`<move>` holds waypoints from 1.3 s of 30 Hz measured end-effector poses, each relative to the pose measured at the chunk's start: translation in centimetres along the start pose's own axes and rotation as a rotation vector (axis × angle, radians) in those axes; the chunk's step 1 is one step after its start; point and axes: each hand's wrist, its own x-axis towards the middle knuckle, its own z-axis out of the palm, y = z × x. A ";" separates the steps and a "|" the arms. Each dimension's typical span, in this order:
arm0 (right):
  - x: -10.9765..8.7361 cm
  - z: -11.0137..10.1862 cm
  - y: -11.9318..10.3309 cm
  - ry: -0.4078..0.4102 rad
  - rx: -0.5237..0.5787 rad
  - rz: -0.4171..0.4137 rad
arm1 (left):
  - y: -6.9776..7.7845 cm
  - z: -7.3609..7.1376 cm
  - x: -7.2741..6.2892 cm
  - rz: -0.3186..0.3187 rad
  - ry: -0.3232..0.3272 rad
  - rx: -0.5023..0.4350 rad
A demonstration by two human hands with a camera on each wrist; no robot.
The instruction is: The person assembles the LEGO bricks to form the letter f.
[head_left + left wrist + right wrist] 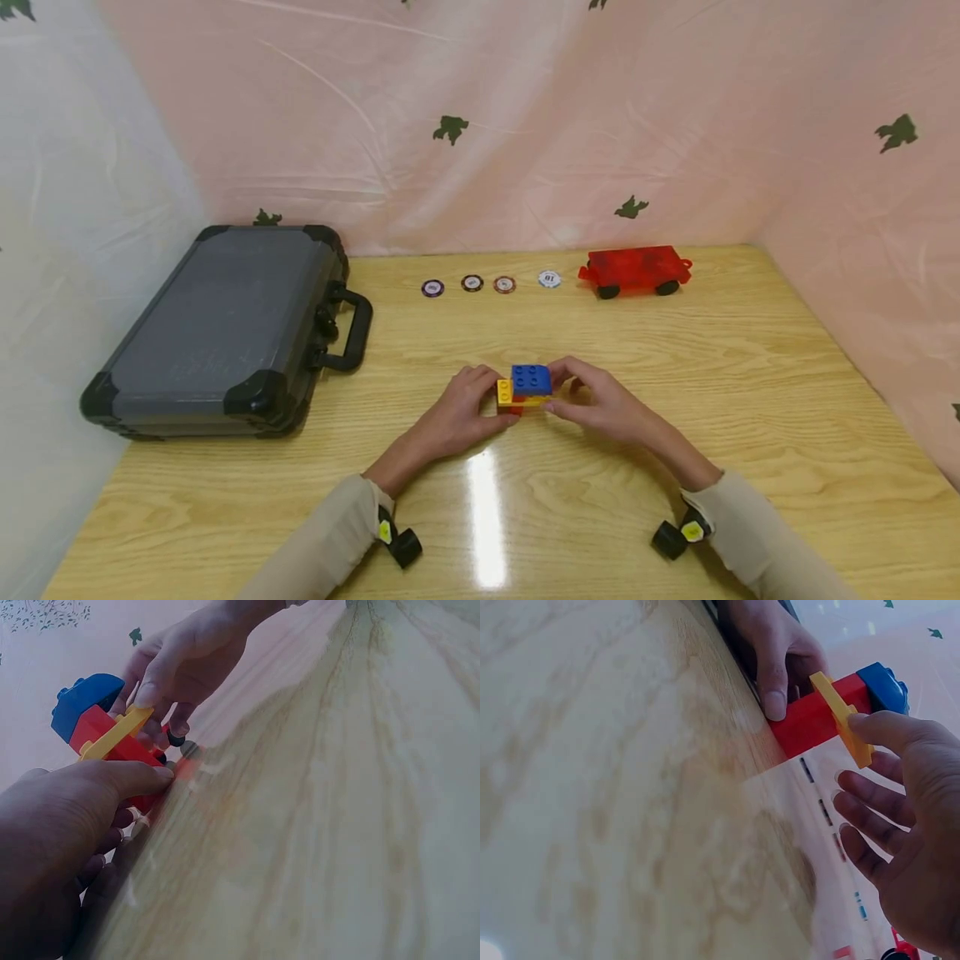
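A small stack of toy building bricks stands on the wooden table between the two hands. At its bottom is a lower red brick, crossed by a flat yellow plate. Above the plate comes an upper red brick, topped by a blue brick with a curved side and studs. My left hand grips the lower red brick from the left, thumb on its near face. From the right, my right hand pinches the yellow plate at its overhanging end, its other fingers loosely bent.
A grey case with black corners and a handle lies at the left. Several poker chips, among them a white-blue chip, lie in a row at the back. A red toy wagon stands behind right, near the draped cloth.
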 end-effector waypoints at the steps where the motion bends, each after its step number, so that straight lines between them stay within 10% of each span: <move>1: 0.0 0.0 0.0 0.000 -0.001 -0.001 | 0.0 0.0 0.0 -0.003 -0.002 -0.001; 14: 0.0 0.0 0.1 0.010 -0.003 -0.008 | -0.1 -0.8 -0.5 -0.034 0.013 -0.095; 27: 0.0 0.0 0.0 0.014 -0.007 -0.028 | -0.8 -1.5 -1.2 0.071 0.117 -0.091; 39: 0.6 0.1 -0.4 0.036 0.045 0.112 | -0.7 -1.3 -0.9 0.088 0.212 -0.044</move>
